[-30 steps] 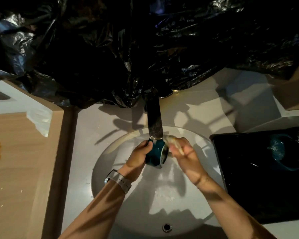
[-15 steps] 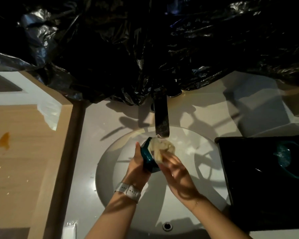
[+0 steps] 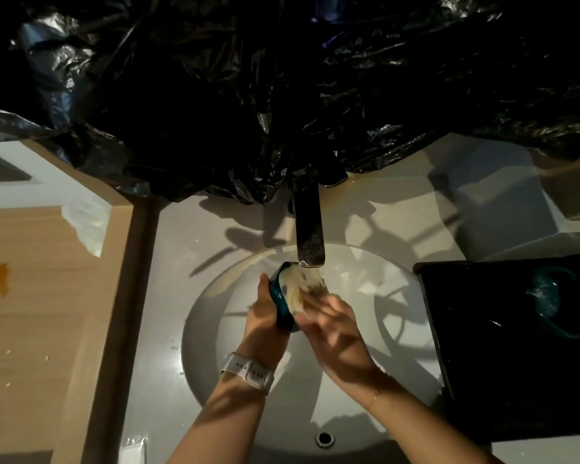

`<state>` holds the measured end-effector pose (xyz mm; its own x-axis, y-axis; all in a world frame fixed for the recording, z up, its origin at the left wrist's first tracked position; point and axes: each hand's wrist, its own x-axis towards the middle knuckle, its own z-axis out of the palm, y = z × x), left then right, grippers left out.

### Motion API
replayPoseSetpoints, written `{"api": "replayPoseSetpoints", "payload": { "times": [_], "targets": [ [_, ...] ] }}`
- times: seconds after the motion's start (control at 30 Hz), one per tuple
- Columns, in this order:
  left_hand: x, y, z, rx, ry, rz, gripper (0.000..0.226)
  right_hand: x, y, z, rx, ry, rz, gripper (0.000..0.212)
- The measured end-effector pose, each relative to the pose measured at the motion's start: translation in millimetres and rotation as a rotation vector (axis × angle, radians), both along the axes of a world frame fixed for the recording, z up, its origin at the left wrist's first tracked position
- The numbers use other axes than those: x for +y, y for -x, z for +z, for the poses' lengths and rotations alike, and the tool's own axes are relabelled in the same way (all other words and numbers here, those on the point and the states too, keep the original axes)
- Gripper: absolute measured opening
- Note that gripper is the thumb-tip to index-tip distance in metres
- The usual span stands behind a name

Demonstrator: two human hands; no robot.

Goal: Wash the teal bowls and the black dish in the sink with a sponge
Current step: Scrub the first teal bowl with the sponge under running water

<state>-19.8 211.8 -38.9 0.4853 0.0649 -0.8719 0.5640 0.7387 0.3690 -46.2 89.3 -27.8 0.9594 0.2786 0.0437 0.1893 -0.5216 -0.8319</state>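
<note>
Over the white round sink (image 3: 382, 413) my left hand (image 3: 263, 324) grips a small teal bowl (image 3: 280, 304), tilted on its side just under the faucet spout (image 3: 310, 241). My right hand (image 3: 335, 333) presses a pale yellowish sponge (image 3: 302, 288) into the bowl's opening; its fingers are blurred. Water runs from the spout onto the sponge. A second teal bowl (image 3: 549, 298) lies in the black dish (image 3: 503, 380) on the counter to the right of the sink.
Crumpled black plastic sheeting (image 3: 282, 95) covers the wall and the faucet base. A wooden counter (image 3: 37, 313) with orange stains lies to the left, with a torn clear plastic scrap (image 3: 87, 226) on it. The overflow hole (image 3: 324, 438) sits at the sink's near rim.
The bowl turned from open toward the right to open toward me, and the sponge moved from beside its rim into its opening. Both hands shifted slightly lower under the spout.
</note>
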Motion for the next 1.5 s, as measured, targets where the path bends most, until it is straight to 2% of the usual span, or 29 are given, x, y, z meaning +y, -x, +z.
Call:
{"api": "replayPoseSetpoints", "payload": {
  "times": [0.07,0.13,0.2,0.27,0.3,0.33,0.4,0.53,0.6,0.67,0.7,0.77,0.83,0.9,0.97,1.03,1.1,1.13,1.2,1.3,1.33,1.4,1.43,1.5],
  "targets": [
    [-5,2,6,-0.031,0.055,-0.029,0.06,0,-16,3,-0.094,0.158,-0.009,0.058],
    [-1,3,7,-0.043,0.019,-0.033,0.059,-6,-20,-2,-0.102,0.22,-0.025,0.066],
    [6,2,4,-0.016,-0.072,0.0,0.055,-13,-5,-14,-0.008,0.089,-0.037,0.054],
    [10,3,1,0.025,-0.156,-0.007,0.053,-13,16,-16,0.211,-0.152,-0.086,0.029],
    [9,4,2,0.041,-0.181,-0.02,0.054,-11,22,-17,0.291,-0.23,-0.111,0.023],
    [8,5,5,0.046,-0.183,-0.034,0.055,-10,25,-15,0.268,-0.254,-0.11,0.021],
    [2,9,13,-0.013,-0.168,-0.08,0.057,-3,21,-1,0.095,-0.15,-0.061,0.027],
    [-3,17,26,-0.236,-0.377,-0.253,0.059,16,-3,16,0.024,-0.162,-0.106,0.018],
    [-7,14,39,-0.261,-0.441,-0.274,0.053,20,-19,11,0.029,-0.172,-0.135,0.018],
    [-12,8,51,-0.189,-0.508,-0.253,0.044,21,-38,9,0.132,-0.249,-0.149,0.028],
    [-12,5,52,-0.162,-0.563,-0.256,0.044,19,-46,5,0.199,-0.326,-0.133,0.026],
    [-10,2,48,-0.147,-0.698,-0.272,0.047,15,-52,8,0.319,-0.23,-0.107,0.015],
    [-4,2,40,-0.146,-0.76,-0.317,0.052,20,-42,10,0.412,-0.327,-0.125,0.013],
    [1,2,38,-0.131,-0.745,-0.361,0.056,27,-31,11,0.393,-0.46,-0.147,0.011],
    [2,3,39,-0.148,-0.732,-0.359,0.053,33,-35,9,0.41,-0.484,-0.099,0.018],
    [1,6,38,-0.161,-0.744,-0.352,0.049,34,-53,11,0.612,-0.452,-0.201,0.011],
    [1,8,35,-0.185,-0.77,-0.353,0.048,30,-68,15,0.876,-0.333,-0.285,0.02],
    [2,8,34,-0.185,-0.766,-0.346,0.048,28,-68,17,0.901,-0.27,-0.256,0.019],
    [6,6,34,-0.155,-0.715,-0.336,0.049,32,-59,19,0.787,-0.303,-0.232,0.011],
    [8,5,33,-0.149,-0.645,-0.341,0.046,39,-52,21,0.619,-0.299,-0.146,0.023],
    [8,6,33,-0.151,-0.624,-0.333,0.045,38,-59,19,0.641,-0.266,-0.128,0.026],
    [10,6,32,-0.163,-0.567,-0.315,0.044,30,-74,20,0.825,-0.197,-0.231,0.027],
    [12,6,31,-0.179,-0.526,-0.299,0.046,24,-76,16,0.912,-0.226,-0.285,0.026],
    [18,7,31,-0.191,-0.413,-0.216,0.051,16,-69,11,0.968,-0.403,-0.3,0.028]
  ]
}}
